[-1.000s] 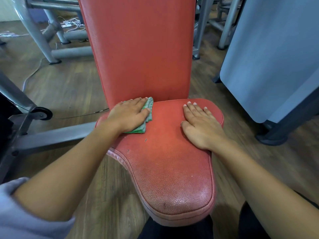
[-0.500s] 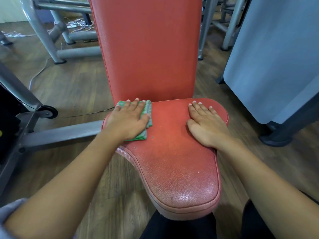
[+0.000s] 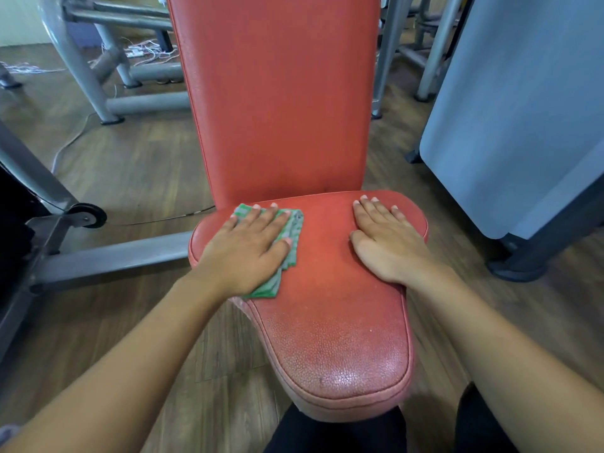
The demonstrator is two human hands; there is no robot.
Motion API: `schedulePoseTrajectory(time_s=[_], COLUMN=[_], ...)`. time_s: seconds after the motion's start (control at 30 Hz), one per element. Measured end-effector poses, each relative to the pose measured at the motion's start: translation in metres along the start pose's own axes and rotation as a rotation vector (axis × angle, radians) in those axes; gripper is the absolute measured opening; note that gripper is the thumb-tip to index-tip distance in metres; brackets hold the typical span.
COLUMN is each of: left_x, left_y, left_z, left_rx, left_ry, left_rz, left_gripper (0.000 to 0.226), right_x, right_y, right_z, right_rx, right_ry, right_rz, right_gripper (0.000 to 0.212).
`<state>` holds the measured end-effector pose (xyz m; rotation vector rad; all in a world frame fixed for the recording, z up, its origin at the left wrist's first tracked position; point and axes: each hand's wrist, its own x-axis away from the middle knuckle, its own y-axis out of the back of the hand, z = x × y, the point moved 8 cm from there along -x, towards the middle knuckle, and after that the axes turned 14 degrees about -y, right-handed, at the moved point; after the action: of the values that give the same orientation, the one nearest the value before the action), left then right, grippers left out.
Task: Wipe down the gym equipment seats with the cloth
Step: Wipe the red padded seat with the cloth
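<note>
A red padded seat point(image 3: 333, 325) with an upright red backrest point(image 3: 277, 93) fills the middle of the view. My left hand point(image 3: 245, 250) lies flat, fingers straight, pressing a folded green and white cloth point(image 3: 289, 237) onto the seat's rear left corner. Most of the cloth is hidden under the palm; its right and near edges show. My right hand point(image 3: 389, 243) rests flat on the seat's rear right part, fingers straight and pointing toward the backrest, holding nothing.
A grey metal frame bar point(image 3: 111, 253) and a small black wheel point(image 3: 86, 215) stand left of the seat. More grey machine legs point(image 3: 78, 60) and loose cables stand behind. A pale blue panel point(image 3: 523, 109) on a dark base stands at the right. Wood floor surrounds.
My left hand has slid the cloth a little further back toward the backrest and spread flatter over it. My right hand has stayed in place on the seat.
</note>
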<state>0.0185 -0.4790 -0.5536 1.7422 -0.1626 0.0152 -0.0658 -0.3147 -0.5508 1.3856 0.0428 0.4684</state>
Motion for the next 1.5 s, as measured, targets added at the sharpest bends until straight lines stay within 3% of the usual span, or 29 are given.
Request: schedulePoseTrajectory(time_s=[0.17,0.3,0.4,0.47,0.53,0.63,0.77,0.87,0.97,1.1,1.17,1.3,1.4,1.5], left_x=[-0.037,-0.025,-0.005,-0.007,-0.021,-0.042,-0.033,-0.005,-0.001,-0.026,-0.037,-0.031,-0.006,0.001], left_y=[-0.001,-0.003,-0.001,0.000,0.000,0.000,-0.003,-0.001,0.002,0.001,-0.001,-0.002,0.000,-0.002], left_z=[-0.009,-0.029,-0.024,-0.008,0.003,-0.004,-0.033,-0.036,-0.010,0.010,0.003,-0.039,-0.046,-0.024], left_rx=[0.009,0.081,0.085,0.034,-0.008,-0.010,0.084,0.139,0.062,-0.071,-0.074,0.026,0.106,0.108], left_ry=[0.086,-0.057,-0.131,-0.072,0.019,0.097,-0.027,-0.140,-0.020,0.258,0.312,0.092,-0.067,0.001], left_rz=[-0.002,-0.008,0.003,0.007,-0.001,-0.024,-0.052,-0.051,-0.041,-0.056,-0.057,-0.052,-0.055,-0.046], left_gripper=[0.057,0.056,0.074,0.076,0.061,0.056,0.056,0.070,0.080,0.074,0.069,0.080,0.072,0.070], right_x=[0.000,0.000,0.000,0.000,-0.001,-0.001,-0.002,-0.003,-0.005,-0.003,-0.004,-0.003,-0.003,-0.003], right_y=[0.001,0.001,0.001,0.002,0.002,0.001,0.000,-0.001,-0.002,-0.002,-0.002,-0.001,-0.003,-0.002], right_z=[0.001,0.001,0.001,0.001,0.001,0.002,0.001,0.000,0.000,-0.001,0.001,0.002,0.001,0.001], right_rx=[0.005,0.007,0.014,0.023,0.027,0.031,0.026,0.016,0.015,0.009,0.020,-0.004,-0.033,-0.047], right_ry=[-0.001,0.004,0.008,0.014,0.018,0.021,0.036,0.043,0.053,0.053,0.055,0.082,0.093,0.088], right_rz=[0.004,-0.006,-0.003,-0.011,-0.010,-0.020,-0.030,-0.041,-0.041,-0.043,-0.052,-0.115,-0.132,-0.118], right_gripper=[0.059,0.059,0.060,0.060,0.060,0.061,0.061,0.061,0.062,0.063,0.065,0.086,0.082,0.078])
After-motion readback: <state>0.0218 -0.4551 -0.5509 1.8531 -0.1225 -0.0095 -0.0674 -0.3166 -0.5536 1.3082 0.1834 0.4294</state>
